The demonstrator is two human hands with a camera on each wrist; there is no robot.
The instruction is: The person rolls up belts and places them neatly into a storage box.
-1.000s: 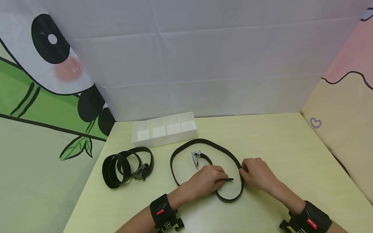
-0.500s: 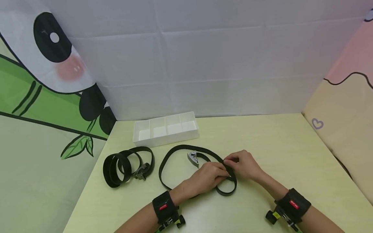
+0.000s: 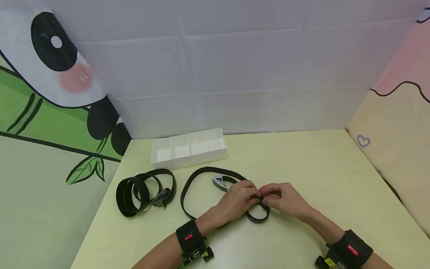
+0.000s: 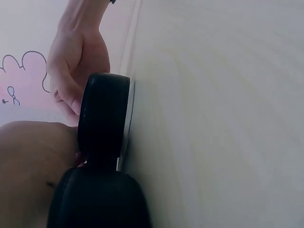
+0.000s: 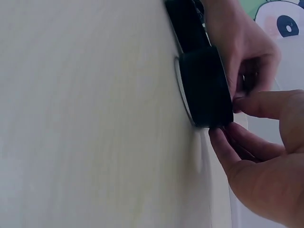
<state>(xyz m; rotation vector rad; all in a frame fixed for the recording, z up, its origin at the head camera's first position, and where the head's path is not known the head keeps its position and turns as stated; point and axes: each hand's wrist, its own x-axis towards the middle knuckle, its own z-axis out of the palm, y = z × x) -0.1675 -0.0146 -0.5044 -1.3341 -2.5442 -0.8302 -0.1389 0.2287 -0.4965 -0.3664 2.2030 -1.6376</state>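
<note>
A black belt (image 3: 208,169) with a silver buckle (image 3: 220,182) stands on its edge in a large open loop on the table. My left hand (image 3: 239,200) pinches the strap near the loop's right side, fingers curled. Facing it, my right hand (image 3: 285,198) pinches the same strap between thumb and fingers, fingertips nearly meeting the left ones. A smaller curl of strap bulges toward me below both hands. In the right wrist view the belt (image 5: 206,88) runs broad side on, with the fingertips at its edge. The strap's tip is hidden among the fingers.
To the left lies a second black belt (image 3: 144,191), loosely coiled, with a dark metal buckle (image 3: 162,198). Behind both belts sits a white tray (image 3: 189,161) with several compartments, near the back wall.
The right hand has moved left along the strap and now meets the left hand. The loop has shifted left and its right-hand curl has become smaller. The coiled belt stays put.
</note>
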